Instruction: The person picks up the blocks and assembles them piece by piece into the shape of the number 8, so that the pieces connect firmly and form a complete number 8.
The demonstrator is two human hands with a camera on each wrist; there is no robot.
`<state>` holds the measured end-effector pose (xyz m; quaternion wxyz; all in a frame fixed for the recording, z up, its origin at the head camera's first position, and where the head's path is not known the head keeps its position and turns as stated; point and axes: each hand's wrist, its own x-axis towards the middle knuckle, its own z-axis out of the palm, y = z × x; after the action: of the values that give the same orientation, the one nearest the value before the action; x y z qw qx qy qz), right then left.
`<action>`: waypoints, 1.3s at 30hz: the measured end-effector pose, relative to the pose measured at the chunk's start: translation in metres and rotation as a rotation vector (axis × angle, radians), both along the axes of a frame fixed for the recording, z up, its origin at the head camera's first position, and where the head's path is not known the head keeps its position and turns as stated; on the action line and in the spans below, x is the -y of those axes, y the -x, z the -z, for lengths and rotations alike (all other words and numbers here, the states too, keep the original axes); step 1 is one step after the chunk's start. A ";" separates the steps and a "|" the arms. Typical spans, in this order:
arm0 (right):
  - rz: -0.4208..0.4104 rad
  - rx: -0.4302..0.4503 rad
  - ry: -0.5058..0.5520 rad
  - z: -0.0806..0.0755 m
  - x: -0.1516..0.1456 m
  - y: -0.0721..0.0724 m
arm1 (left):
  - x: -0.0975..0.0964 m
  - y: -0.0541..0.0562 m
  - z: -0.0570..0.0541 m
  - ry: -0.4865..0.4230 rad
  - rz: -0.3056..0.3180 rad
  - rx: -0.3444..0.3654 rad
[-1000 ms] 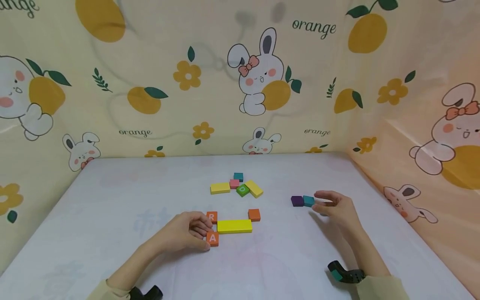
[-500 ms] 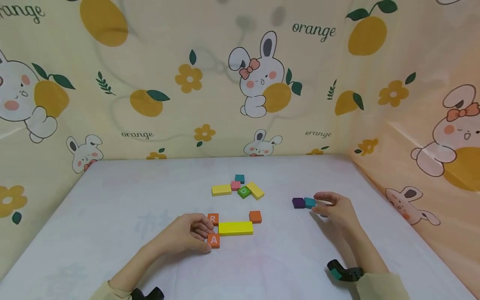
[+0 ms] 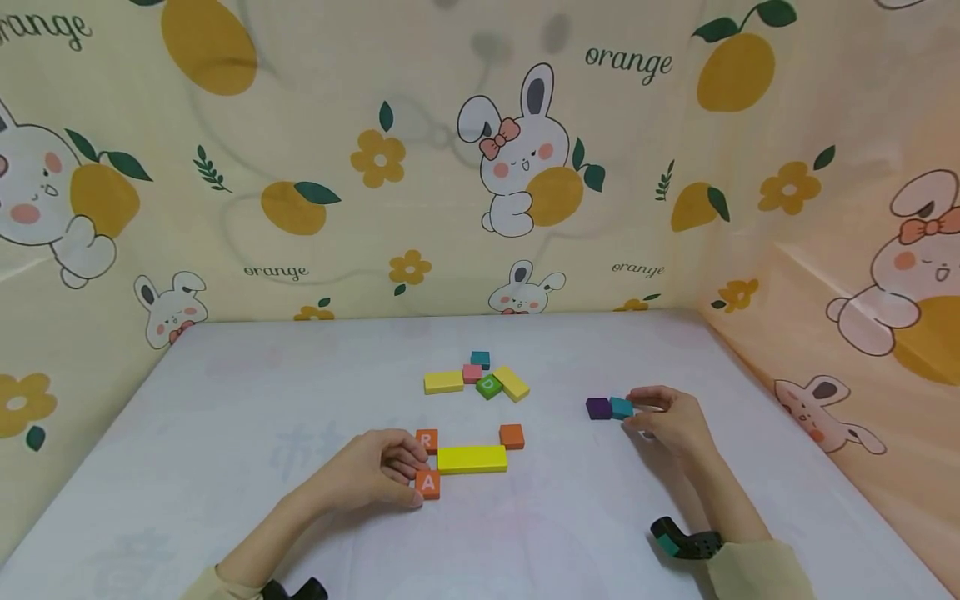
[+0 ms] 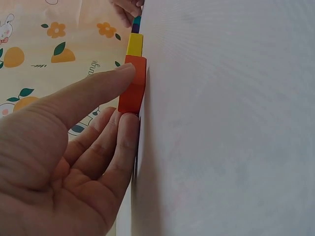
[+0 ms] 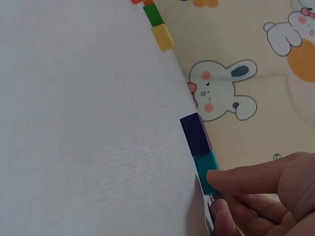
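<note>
My left hand (image 3: 367, 471) pinches the orange letter block marked A (image 3: 428, 485) by its side edges. In the left wrist view the thumb lies on this orange block's side (image 4: 133, 93) and a fingertip meets its end. An orange letter block marked R (image 3: 427, 437) sits just beyond, partly behind the fingers. A long yellow block (image 3: 472, 459) lies right of both. On the right, my right hand (image 3: 671, 417) holds a teal block (image 3: 619, 407) between thumb and fingers. A dark purple block (image 3: 598, 408) stands against the teal one's left side.
A plain orange block (image 3: 512, 436) sits at the long yellow block's far right corner. Farther back is a cluster: two yellow blocks (image 3: 444, 382), a pink block (image 3: 472, 373), a green block marked D (image 3: 489, 386) and another teal block (image 3: 480, 360). A patterned cloth (image 3: 420, 150) rises behind the white table (image 3: 247, 433).
The head view has shifted slightly. Both hands and the blocks keep their places.
</note>
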<state>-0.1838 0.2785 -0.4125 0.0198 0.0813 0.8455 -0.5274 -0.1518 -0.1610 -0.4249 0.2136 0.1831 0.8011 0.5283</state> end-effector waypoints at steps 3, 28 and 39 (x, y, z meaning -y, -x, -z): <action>0.017 0.004 -0.003 0.000 0.001 0.000 | 0.000 0.000 0.000 -0.002 -0.001 0.002; 0.034 0.005 -0.027 0.006 -0.001 -0.006 | 0.001 0.000 -0.001 -0.005 0.001 0.015; 0.064 -0.052 -0.056 -0.006 -0.004 -0.018 | 0.000 0.000 -0.001 -0.010 0.000 0.014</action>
<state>-0.1654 0.2826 -0.4064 -0.0212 0.0953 0.8572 -0.5057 -0.1516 -0.1609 -0.4235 0.2181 0.1804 0.7969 0.5337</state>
